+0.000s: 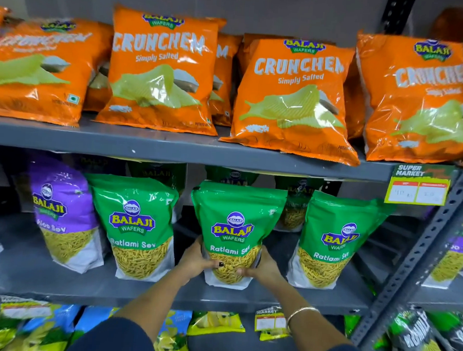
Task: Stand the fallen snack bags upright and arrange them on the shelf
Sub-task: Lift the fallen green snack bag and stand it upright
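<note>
A green Ratlami Sev bag (pixel 233 221) stands upright at the middle of the grey middle shelf (pixel 55 284). My left hand (pixel 196 261) grips its lower left side and my right hand (pixel 262 266) its lower right side. Two more green Ratlami Sev bags stand upright beside it, one to the left (pixel 135 223) and one to the right (pixel 332 235). A purple Aloo Sev bag (pixel 60 211) stands further left. More green bags stand behind in the shadow.
Orange Crunchem bags (pixel 161 70) lean along the top shelf (pixel 172 147). A price tag (pixel 419 184) hangs at its right end. A perforated upright post (pixel 423 257) bounds the right side. Blue and yellow bags (pixel 53 327) fill the bottom shelf.
</note>
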Tool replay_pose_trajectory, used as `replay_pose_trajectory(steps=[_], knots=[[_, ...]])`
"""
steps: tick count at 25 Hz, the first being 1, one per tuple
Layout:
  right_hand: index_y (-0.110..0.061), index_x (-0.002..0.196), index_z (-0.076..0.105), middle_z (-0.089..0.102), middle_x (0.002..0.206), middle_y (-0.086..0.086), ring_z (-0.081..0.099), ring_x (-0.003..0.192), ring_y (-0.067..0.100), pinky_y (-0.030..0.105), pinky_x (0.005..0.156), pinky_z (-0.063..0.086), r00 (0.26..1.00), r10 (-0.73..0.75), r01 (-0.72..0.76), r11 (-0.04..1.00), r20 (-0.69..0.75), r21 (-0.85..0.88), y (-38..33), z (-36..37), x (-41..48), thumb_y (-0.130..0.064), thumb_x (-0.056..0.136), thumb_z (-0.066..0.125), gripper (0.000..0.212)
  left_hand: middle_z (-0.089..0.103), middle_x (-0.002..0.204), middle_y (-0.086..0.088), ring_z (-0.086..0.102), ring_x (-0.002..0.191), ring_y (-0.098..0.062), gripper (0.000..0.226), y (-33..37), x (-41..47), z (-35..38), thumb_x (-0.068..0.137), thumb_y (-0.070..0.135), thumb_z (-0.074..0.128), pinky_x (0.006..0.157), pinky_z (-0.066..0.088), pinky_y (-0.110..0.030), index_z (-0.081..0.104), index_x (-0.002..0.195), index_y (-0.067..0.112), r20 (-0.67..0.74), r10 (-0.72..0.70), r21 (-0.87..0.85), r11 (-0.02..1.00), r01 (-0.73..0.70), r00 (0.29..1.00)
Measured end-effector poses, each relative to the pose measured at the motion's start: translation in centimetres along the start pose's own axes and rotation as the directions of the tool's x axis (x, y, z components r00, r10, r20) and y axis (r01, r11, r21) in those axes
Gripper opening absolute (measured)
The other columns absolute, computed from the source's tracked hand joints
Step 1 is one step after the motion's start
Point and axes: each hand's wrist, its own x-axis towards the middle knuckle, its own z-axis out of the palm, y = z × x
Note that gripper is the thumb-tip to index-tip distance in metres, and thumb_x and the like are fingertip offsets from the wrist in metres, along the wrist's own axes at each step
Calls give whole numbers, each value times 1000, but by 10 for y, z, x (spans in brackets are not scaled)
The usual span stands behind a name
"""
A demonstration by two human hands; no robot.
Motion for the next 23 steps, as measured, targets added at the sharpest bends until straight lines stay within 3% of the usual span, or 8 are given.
replay_pose_trajectory(steps=[3,6,9,13,16,18,20,23], knots=[[-6,137,28,50,137,12,48,128,27,38,106,44,996,-31,18,990,87,142,-17,0,-1,-9,69,82,87,50,141,-10,44,131,-26,83,-5,1,-8,73,7,77,102,37,-31,31,141,12,7,-29,-8,1000,29,1000],[-9,138,30,56,128,6,60,106,15,17,87,53,975,-153,203,907,-162,369,-67,-27,6,-9,66,83,90,48,143,-12,42,133,-28,88,-3,2,-9,71,7,78,108,36,-37,28,143,9,27,-27,-36,999,28,999],[-6,125,55,70,101,13,66,76,5,15,72,54,935,-207,258,954,-289,151,-129,-61,15,-20,67,83,65,46,144,-11,42,133,-29,89,-3,0,-12,72,5,77,110,38,-44,26,144,9,45,-24,-73,997,27,999],[-4,114,65,66,120,17,63,96,22,31,81,53,938,-245,270,960,-244,75,-140,-71,13,-19,72,79,46,46,145,-12,42,134,-28,88,-1,-2,-9,73,5,76,112,37,-43,26,145,10,28,-2,-69,998,3,1000],[-7,129,50,59,126,4,54,115,20,35,102,43,900,-214,308,928,-381,207,-113,-61,7,-21,68,83,70,43,147,-12,39,136,-29,90,-1,-1,-8,73,8,77,114,34,-44,23,146,10,49,-27,-91,995,31,998],[-11,136,34,53,133,2,51,117,17,31,104,40,965,-161,211,945,-207,249,-75,-44,5,-19,65,84,87,43,147,-10,40,135,-30,88,-4,-1,-4,75,12,76,110,37,-42,24,146,12,64,-38,-90,995,43,997],[-16,132,34,52,138,8,53,119,18,30,105,40,990,-120,107,979,68,172,-37,-22,0,-14,68,82,81,47,143,-8,45,129,-30,82,0,-4,2,77,14,74,99,42,-40,27,144,15,44,-55,-84,995,58,998],[-12,136,38,54,137,10,50,128,26,35,108,40,994,-81,66,979,73,192,-11,-11,-2,-14,69,82,80,51,139,-10,50,124,-29,75,5,-6,12,79,12,72,98,46,-43,31,141,16,9,-57,-63,996,58,998]])
